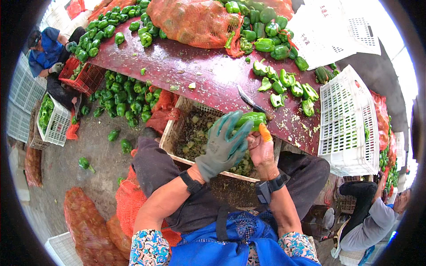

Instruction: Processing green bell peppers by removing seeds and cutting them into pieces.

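Observation:
Between my two hands is a whole green bell pepper (252,119), held over the near edge of the dark red table (177,73). My left hand (224,144), in a grey-green glove, has its fingers around the pepper's left end. At the other end, my bare right hand (262,153) grips it from below, an orange cover on the thumb. Just beyond the pepper a knife (252,101) lies on the table. Cut pepper halves (286,84) are spread to its right. Below my hands, a crate (167,136) contains seeds and green scraps.
A red mesh sack (193,22) and many whole peppers (268,31) cover the table's far side. White crates (344,119) stand at right. More peppers (122,97) lie on the floor at left. One co-worker (49,48) sits at far left, another (372,221) at lower right.

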The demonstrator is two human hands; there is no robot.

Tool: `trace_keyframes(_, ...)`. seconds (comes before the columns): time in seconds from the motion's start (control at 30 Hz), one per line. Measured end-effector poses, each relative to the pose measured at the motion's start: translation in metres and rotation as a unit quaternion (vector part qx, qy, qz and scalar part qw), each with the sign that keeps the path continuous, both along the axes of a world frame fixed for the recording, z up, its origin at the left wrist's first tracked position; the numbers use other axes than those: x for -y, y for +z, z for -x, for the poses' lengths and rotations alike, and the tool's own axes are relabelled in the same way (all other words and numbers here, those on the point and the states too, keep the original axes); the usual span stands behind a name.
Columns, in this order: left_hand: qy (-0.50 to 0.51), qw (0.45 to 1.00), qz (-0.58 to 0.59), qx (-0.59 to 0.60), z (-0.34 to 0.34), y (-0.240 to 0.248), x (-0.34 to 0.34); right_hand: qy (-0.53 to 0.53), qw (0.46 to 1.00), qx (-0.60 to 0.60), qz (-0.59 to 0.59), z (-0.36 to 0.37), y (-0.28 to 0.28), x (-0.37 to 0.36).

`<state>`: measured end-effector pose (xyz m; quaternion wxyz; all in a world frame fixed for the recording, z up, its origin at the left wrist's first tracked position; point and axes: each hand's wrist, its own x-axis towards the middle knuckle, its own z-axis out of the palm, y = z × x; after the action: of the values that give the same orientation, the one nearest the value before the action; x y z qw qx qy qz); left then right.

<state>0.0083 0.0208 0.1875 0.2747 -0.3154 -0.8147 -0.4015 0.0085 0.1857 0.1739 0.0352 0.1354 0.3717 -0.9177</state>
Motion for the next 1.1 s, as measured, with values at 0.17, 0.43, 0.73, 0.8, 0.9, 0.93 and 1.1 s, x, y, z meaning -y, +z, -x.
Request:
trace_keyframes(0.17,0.012,0.992,0.127,0.008,-0.001,-0.003,-0.002,-0.041,0.998,0.053,-0.002,-0.001,0.001,0.009)
trace_keyframes(0.43,0.173,0.934,0.239,0.204,0.007,-0.031,0.012,-0.014,0.993,-0.038,0.114,0.005,0.007,-0.027)
trace_keyframes(0.73,-0.034,0.747,-0.474,0.465,0.027,-0.051,0.011,-0.169,0.682,-0.267,-0.660,0.002,0.051,-0.021)
trace_keyframes(0.8,-0.116,0.553,-0.638,0.523,0.029,-0.052,0.004,-0.095,0.542,-0.372,-0.748,-0.004,0.032,0.005)
trace_keyframes(0.9,-0.339,0.437,-0.631,0.544,0.023,-0.054,0.011,0.062,0.587,-0.458,-0.665,-0.016,0.000,0.041)
trace_keyframes(0.93,-0.279,0.472,-0.609,0.573,0.023,-0.052,0.013,0.072,0.637,-0.430,-0.636,-0.014,0.000,0.040)
trace_keyframes(1.1,-0.309,0.431,-0.632,0.565,0.023,-0.041,0.012,0.126,0.925,-0.158,-0.321,-0.004,0.004,0.011)
